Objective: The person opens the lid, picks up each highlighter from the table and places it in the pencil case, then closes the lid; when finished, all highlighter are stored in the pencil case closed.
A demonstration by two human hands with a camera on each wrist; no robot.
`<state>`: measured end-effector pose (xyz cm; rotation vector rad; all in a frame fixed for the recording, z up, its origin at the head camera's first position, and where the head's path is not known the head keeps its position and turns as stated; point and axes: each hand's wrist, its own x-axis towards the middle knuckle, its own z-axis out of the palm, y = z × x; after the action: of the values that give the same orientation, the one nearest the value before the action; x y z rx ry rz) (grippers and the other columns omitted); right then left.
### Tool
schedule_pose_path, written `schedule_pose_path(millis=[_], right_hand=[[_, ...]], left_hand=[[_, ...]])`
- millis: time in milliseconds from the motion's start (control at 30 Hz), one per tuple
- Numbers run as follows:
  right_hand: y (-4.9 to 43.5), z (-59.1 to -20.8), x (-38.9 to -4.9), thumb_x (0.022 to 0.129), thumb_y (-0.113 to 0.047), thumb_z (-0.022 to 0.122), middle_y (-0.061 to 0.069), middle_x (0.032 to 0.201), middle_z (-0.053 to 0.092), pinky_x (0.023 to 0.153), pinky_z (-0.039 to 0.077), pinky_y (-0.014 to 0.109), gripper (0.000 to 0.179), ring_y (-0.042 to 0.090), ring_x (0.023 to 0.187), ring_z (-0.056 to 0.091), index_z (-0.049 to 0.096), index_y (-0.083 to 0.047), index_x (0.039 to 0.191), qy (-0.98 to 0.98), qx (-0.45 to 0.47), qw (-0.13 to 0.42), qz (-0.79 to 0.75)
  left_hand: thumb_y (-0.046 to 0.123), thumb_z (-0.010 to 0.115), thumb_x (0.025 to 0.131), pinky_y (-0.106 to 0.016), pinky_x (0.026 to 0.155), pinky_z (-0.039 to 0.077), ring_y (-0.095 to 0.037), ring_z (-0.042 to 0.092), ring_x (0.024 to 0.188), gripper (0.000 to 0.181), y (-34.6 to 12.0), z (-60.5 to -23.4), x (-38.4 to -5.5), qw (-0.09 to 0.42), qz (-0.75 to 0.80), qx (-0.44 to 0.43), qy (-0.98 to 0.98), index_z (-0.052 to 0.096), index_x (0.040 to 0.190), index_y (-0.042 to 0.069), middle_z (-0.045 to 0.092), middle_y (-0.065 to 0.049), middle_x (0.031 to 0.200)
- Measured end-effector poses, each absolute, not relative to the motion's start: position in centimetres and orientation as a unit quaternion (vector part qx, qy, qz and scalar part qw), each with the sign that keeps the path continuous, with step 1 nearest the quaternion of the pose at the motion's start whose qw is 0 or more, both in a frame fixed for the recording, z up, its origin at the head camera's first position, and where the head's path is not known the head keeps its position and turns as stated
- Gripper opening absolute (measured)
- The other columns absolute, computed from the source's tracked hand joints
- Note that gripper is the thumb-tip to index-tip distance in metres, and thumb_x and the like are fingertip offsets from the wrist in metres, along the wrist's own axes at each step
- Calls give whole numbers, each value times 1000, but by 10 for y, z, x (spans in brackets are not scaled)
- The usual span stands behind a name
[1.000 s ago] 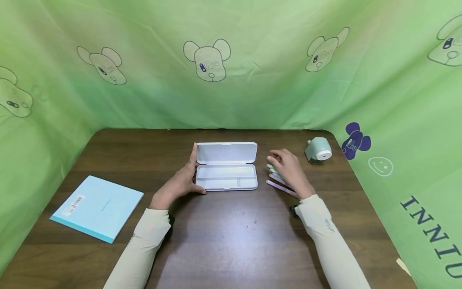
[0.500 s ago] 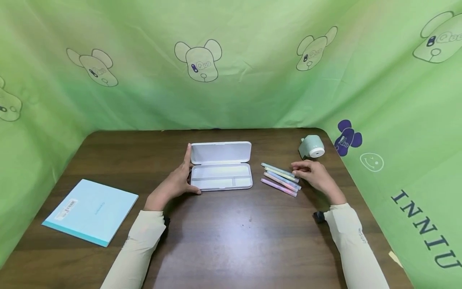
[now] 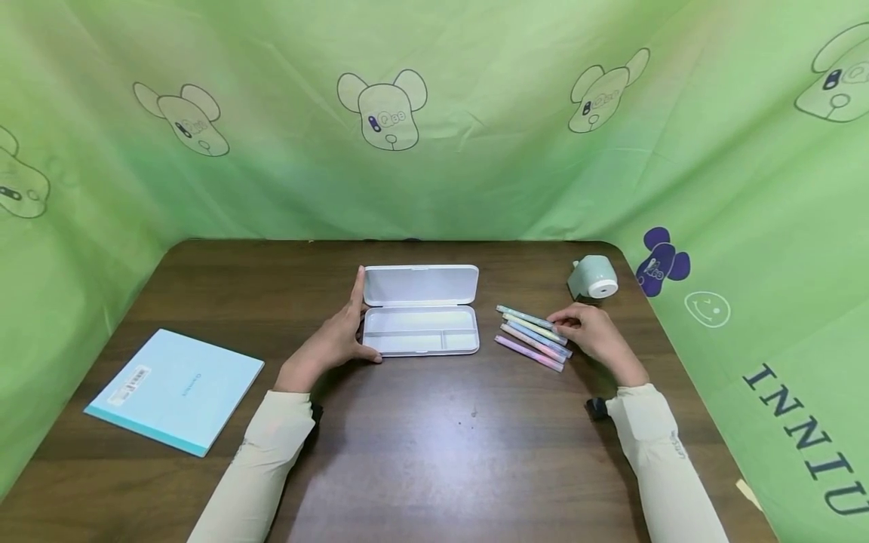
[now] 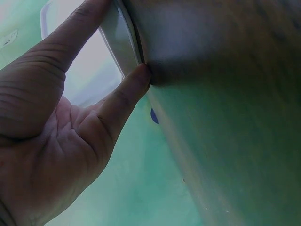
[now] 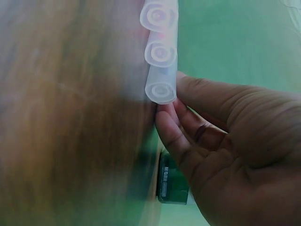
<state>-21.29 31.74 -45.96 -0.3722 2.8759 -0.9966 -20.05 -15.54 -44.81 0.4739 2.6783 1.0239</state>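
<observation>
A white pencil case (image 3: 421, 320) lies opened out, its lid tipped back and its divided tray facing up. My left hand (image 3: 330, 347) holds it at the left end, thumb at the front corner and a long finger up along the lid; the left wrist view shows thumb and fingertip at the case's edge (image 4: 127, 42). To the right lie several pastel highlighter pens (image 3: 532, 348) side by side. My right hand (image 3: 594, 335) pinches the right end of the farthest, blue-green highlighter (image 3: 519, 314). Its translucent end (image 5: 161, 90) sits between thumb and fingers in the right wrist view.
A light green desktop pencil sharpener (image 3: 593, 277) stands at the back right, just beyond the right hand. On the left lies a pale blue notebook (image 3: 179, 388) with a barcode label. A green printed curtain (image 3: 462, 181) surrounds the brown table (image 3: 421, 452).
My right hand has moved right, from above the highlighters to their right ends, uncovering them, and its fingers now take the farthest one. The left hand stays on the pencil case.
</observation>
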Motion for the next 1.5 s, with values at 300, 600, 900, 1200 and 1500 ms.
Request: schedule_pose_path(millis=[300,600,900,1200,1500], right_hand=[[317,-458,-213,99,1,76,19,109,74,82,54,25,14,31,99,71,81,4,111,939,-112,5,-324],[281,-454,-217,99,2,76,17,108,73,79,51,14,14,22,95,68,81,3,112,913,-150,-19,-378],[209,-457,-230,98,2,76,11,103,74,82,54,22,13,16,91,66,83,2,110,889,-217,-12,-403],[142,-458,-240,95,6,72,12,97,71,82,59,31,14,23,89,68,82,4,105,882,-263,5,-391],[112,-459,-243,95,8,71,13,94,69,82,59,32,13,25,88,67,81,7,103,872,-295,34,-389]], left_hand=[[13,100,80,-64,117,41,-46,48,148,159,-157,-448,-199,116,356,162,913,-34,166,17,43,-38,161],[13,99,81,-63,111,45,-45,52,142,157,-156,-448,-199,118,355,166,913,-32,167,16,48,-35,156],[14,100,81,-63,117,41,-46,48,147,159,-157,-448,-200,121,355,167,912,-34,166,19,45,-36,160],[14,100,80,-62,118,40,-45,49,146,159,-158,-449,-202,117,361,166,910,-33,167,20,46,-36,159],[23,103,77,-61,115,44,-45,51,144,162,-166,-472,-212,96,371,193,903,-31,168,29,39,-38,164]])
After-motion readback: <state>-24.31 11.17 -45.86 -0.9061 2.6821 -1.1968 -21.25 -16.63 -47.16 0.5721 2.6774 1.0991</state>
